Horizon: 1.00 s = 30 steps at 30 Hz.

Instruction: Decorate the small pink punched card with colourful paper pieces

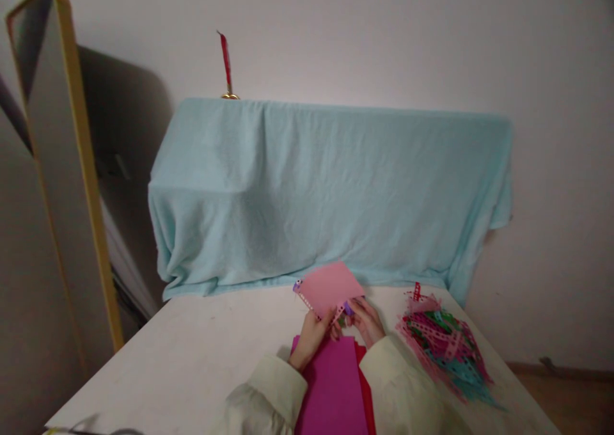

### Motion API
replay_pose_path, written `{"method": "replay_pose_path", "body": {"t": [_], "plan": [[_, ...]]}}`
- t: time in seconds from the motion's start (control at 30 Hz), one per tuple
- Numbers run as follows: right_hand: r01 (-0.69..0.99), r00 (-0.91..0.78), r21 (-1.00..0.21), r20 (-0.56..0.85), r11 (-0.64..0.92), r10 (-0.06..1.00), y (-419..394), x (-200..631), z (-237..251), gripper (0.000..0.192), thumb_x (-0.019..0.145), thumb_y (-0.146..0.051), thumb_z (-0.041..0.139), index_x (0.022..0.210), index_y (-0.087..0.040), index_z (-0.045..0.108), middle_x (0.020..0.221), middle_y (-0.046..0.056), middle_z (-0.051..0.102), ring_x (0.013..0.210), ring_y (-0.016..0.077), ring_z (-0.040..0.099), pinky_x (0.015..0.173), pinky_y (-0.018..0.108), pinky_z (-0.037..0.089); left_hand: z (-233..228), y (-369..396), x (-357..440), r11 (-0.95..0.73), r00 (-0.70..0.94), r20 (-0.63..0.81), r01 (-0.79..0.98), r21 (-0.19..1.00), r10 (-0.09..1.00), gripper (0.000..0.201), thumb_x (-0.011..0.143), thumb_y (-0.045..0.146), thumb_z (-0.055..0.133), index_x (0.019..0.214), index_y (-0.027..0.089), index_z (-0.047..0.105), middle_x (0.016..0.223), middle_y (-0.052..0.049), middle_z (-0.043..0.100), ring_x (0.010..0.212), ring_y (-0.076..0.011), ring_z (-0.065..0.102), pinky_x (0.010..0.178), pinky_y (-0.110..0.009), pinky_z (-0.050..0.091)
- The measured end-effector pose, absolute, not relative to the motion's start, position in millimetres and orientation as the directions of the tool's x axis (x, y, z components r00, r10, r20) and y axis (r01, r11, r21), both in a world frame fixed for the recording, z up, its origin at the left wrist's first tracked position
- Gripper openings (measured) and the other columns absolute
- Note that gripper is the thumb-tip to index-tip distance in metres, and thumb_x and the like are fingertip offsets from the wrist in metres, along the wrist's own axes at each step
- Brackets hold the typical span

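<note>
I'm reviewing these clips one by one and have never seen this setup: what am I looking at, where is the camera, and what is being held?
There is no machine here. One camera sits on a person's head, looking forward and down at their own two bare hands. The left hand and right hand together hold a pink sheet of paper with a small purple tool at its edge. Below them on the white table lies a stack of magenta and red sheets. A pile of punched paper strips lies to the right. Behind is a pale blue cloth draped over something.
</note>
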State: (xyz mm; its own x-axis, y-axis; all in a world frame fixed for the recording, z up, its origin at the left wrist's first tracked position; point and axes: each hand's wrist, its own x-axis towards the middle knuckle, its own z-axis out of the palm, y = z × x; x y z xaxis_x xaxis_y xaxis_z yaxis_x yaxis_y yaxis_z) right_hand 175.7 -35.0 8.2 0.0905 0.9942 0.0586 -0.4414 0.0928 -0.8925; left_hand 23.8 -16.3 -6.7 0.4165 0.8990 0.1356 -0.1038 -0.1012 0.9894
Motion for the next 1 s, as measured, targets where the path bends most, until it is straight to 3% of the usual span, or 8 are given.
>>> {"method": "replay_pose_path", "body": {"t": [0.27,0.6,0.73,1.0], "plan": [[-0.465,0.09,-0.883,0.033,0.071,0.995,-34,176,10,0.023,0.071,-0.036,0.072,0.084,-0.017,0.068,0.078,0.003,0.063,0.059,0.0121,0.052,0.059,0.028,0.042,-7,-17,18,-0.108,0.31,0.096,0.022,0.994,0.946,0.056,0.082,0.063,0.038,0.055,0.015,0.049,0.04,0.004,0.041,0.036,-0.0086,0.04,0.039,-0.02,0.028],[-0.302,0.02,-0.952,0.05,0.053,0.999,-35,173,12,0.028,0.07,-0.042,0.07,0.079,-0.017,0.065,0.065,0.001,0.06,0.048,0.0106,0.046,0.048,0.026,0.033,-9,-18,16,-0.154,0.264,0.115,0.132,0.979,0.958,0.054,0.082,0.063,0.039,0.065,0.014,0.054,0.046,0.002,0.048,0.041,-0.0118,0.047,0.042,-0.022,0.033],[-0.253,0.022,-0.966,0.049,0.053,0.999,-38,172,15,0.028,0.071,-0.044,0.069,0.079,-0.017,0.064,0.063,0.001,0.06,0.047,0.0105,0.046,0.047,0.026,0.033,-5,-19,14,-0.183,0.268,0.128,0.191,0.964,0.955,0.056,0.083,0.062,0.037,0.06,0.014,0.054,0.044,0.001,0.048,0.044,-0.0124,0.048,0.045,-0.022,0.033],[-0.342,0.102,-0.938,0.022,0.056,0.995,-39,170,20,0.033,0.066,-0.045,0.072,0.079,-0.017,0.063,0.064,0.001,0.06,0.047,0.0106,0.047,0.047,0.026,0.032,2,-22,13,-0.206,0.275,0.147,0.199,0.958,0.95,0.052,0.084,0.058,0.039,0.06,0.014,0.054,0.047,0.001,0.048,0.046,-0.0116,0.044,0.049,-0.022,0.034]]}}
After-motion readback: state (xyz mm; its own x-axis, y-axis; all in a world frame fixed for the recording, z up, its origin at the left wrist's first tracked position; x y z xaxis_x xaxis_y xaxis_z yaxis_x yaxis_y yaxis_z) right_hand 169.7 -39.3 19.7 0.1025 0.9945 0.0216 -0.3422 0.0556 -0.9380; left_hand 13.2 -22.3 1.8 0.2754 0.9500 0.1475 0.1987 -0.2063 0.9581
